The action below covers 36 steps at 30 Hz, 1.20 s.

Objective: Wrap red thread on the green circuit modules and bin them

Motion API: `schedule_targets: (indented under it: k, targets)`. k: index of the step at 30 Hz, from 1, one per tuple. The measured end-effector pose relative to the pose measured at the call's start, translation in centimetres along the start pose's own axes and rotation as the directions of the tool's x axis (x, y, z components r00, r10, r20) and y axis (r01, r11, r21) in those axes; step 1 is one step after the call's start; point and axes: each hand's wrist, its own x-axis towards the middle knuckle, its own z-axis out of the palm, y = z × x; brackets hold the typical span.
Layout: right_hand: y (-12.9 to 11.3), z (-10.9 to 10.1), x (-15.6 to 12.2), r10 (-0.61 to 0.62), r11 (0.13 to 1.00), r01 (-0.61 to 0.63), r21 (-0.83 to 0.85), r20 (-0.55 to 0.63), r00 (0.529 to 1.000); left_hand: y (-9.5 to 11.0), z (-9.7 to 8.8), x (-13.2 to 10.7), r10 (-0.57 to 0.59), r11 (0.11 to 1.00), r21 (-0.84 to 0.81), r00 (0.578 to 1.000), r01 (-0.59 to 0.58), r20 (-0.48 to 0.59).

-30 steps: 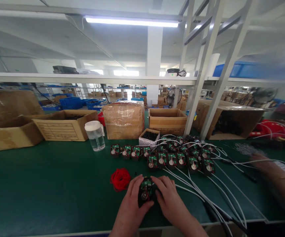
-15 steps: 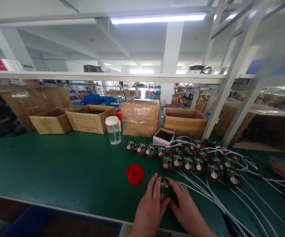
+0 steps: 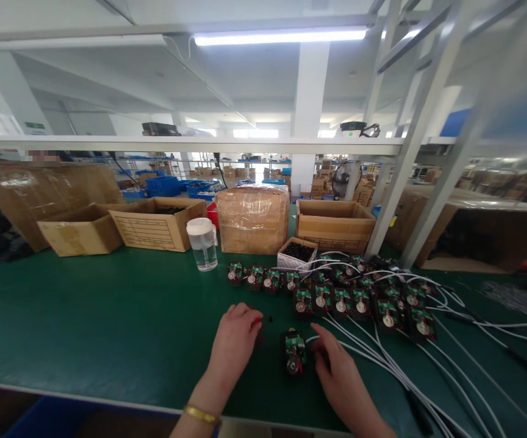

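My left hand (image 3: 235, 337) is closed over the coil of red cord, covering nearly all of it; a bit of red (image 3: 255, 319) shows at the fingertips. A palm-sized black module with a green circuit board (image 3: 294, 351) and a round metal part lies on the green table, between my hands and clear of the left. My right hand (image 3: 339, 368) rests just right of this module, thumb and forefinger apart, beside its white cable. A tiny black piece (image 3: 270, 319) sits beyond the left fingertips. Similar circuit-board modules (image 3: 322, 296) stand in rows behind, with white cables (image 3: 382, 359) trailing toward me.
A clear jug with a white lid (image 3: 202, 244) stands behind on the left. Beside the rows is a small box of black parts (image 3: 296, 252). Cardboard boxes (image 3: 252, 219) line the back edge under a shelf (image 3: 254, 146). A slanted metal post (image 3: 394, 201) rises at right.
Both hands have let go of the module, which now lies on the table. My left hand has moved left onto the red cord; my right stays close by. The view has shifted slightly.
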Motion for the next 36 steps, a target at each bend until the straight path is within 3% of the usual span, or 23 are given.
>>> schedule_targets:
  k: [4,11,17,23,28,36]
  targets:
    - [0.0,0.1,0.0,-0.010,1.000,0.010,0.001,-0.029,1.000,-0.3,0.1,2.1,0.077,0.996,0.039,0.995,-0.079,0.068]
    - [-0.8,-0.1,0.0,-0.005,0.999,0.003,-0.042,-0.048,0.999,-0.2,1.0,2.3,0.083,0.997,0.003,0.993,-0.083,0.087]
    - [-0.8,-0.1,0.0,0.001,0.999,-0.003,-0.047,-0.043,0.999,-0.4,-2.1,2.0,0.013,0.983,-0.184,1.000,-0.011,0.012]
    - [-0.9,0.0,-0.1,0.026,0.995,-0.025,-0.095,0.010,1.000,-0.1,-6.1,1.8,-0.056,0.898,-0.437,0.998,0.044,-0.015]
    - [-0.5,0.2,-0.2,0.005,0.997,-0.006,-0.071,-0.018,1.000,0.7,-7.2,2.2,-0.163,0.743,-0.660,0.987,0.114,-0.013]
    - [-0.9,-0.9,0.8,-0.045,0.999,0.045,-0.009,-0.156,0.987,0.4,-8.1,2.0,-0.190,0.641,-0.764,0.980,0.081,-0.055]
